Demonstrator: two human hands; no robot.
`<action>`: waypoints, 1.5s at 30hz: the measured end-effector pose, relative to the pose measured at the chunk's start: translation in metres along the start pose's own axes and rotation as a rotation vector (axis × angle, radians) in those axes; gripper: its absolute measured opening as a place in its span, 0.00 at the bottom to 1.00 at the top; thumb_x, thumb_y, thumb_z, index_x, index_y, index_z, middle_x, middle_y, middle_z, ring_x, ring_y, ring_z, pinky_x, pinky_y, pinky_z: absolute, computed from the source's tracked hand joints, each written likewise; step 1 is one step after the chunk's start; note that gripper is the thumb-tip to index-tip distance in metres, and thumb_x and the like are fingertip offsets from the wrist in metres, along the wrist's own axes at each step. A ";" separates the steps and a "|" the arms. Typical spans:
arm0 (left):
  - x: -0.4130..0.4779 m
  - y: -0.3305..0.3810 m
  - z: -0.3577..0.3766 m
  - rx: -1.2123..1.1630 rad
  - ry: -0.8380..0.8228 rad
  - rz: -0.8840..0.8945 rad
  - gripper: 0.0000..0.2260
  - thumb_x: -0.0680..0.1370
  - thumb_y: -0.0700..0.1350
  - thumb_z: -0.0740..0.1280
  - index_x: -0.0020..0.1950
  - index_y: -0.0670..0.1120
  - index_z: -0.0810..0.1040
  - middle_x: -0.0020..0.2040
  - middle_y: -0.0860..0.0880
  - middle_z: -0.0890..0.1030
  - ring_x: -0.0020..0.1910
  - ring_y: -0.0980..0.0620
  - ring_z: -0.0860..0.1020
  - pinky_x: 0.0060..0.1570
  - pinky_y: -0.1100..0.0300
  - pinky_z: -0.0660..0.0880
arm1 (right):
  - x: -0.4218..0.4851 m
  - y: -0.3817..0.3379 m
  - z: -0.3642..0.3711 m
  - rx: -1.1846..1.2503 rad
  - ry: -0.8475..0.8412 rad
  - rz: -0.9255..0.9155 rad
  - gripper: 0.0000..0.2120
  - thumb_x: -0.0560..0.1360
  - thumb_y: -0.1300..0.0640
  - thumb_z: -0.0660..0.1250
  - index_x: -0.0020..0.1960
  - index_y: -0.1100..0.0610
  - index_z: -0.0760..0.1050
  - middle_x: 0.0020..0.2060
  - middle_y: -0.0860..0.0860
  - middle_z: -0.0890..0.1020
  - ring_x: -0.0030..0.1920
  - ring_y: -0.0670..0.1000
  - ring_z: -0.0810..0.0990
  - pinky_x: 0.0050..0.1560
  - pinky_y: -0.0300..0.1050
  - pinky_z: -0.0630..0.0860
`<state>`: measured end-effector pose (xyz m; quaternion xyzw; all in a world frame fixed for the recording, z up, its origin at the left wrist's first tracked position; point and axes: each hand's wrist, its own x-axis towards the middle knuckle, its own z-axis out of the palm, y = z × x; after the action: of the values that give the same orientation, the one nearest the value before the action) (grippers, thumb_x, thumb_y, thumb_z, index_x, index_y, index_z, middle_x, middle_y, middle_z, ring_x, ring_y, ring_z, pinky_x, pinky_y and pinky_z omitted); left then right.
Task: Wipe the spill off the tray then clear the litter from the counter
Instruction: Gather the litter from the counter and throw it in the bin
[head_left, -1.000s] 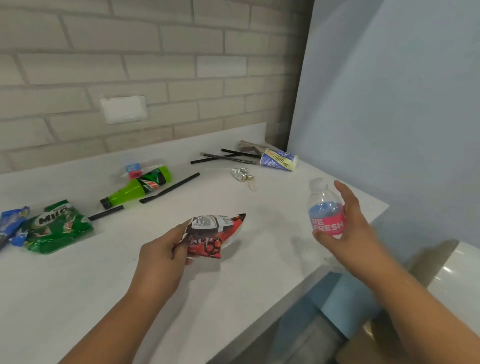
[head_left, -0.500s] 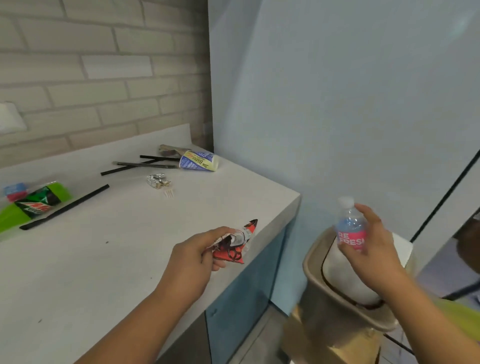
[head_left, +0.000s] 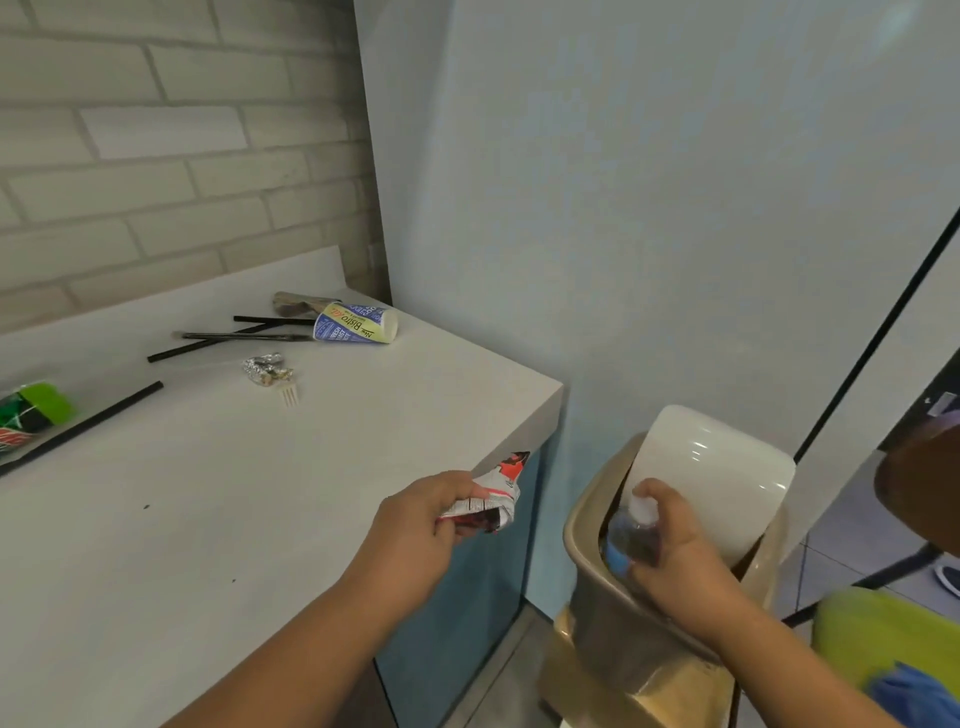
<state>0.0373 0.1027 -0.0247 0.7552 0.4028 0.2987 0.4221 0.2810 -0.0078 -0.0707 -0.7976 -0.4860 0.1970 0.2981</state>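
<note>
A pantry or break-room corner, it seems: a white table (head_left: 260, 493) against a brick wall (head_left: 156, 156), strewn with snack litter such as a paper cup (head_left: 356, 323) and straws (head_left: 228, 338), with a swing-lid bin (head_left: 587, 525) beside it.

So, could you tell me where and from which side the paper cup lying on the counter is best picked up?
Grip the paper cup around its middle, coming down from above. It lies on its side near the counter's back corner, so the round wall faces up; black straws crowd its left end, and the wall is close behind.
</note>
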 end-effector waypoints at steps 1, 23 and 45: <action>0.001 0.001 0.002 0.045 -0.021 0.002 0.34 0.74 0.28 0.60 0.45 0.71 0.79 0.50 0.73 0.76 0.49 0.67 0.78 0.51 0.77 0.71 | 0.001 0.001 0.000 -0.019 0.000 -0.018 0.31 0.73 0.60 0.70 0.59 0.33 0.56 0.58 0.43 0.63 0.58 0.48 0.68 0.63 0.51 0.74; 0.012 0.025 0.067 0.162 -0.363 0.115 0.13 0.78 0.44 0.65 0.55 0.63 0.70 0.60 0.58 0.77 0.56 0.56 0.77 0.56 0.60 0.77 | 0.011 -0.016 -0.022 0.412 -0.298 -0.111 0.26 0.71 0.50 0.73 0.64 0.36 0.68 0.60 0.39 0.75 0.60 0.45 0.77 0.61 0.39 0.76; 0.016 -0.026 0.027 0.241 -0.146 0.135 0.18 0.77 0.48 0.66 0.64 0.64 0.69 0.67 0.68 0.63 0.65 0.68 0.66 0.68 0.60 0.66 | 0.023 -0.008 -0.034 -0.631 -0.121 -0.119 0.11 0.74 0.59 0.66 0.46 0.44 0.69 0.47 0.45 0.71 0.47 0.48 0.75 0.49 0.38 0.76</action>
<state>0.0574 0.1142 -0.0585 0.8455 0.3523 0.2203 0.3354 0.3070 0.0055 -0.0404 -0.8076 -0.5858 0.0657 0.0179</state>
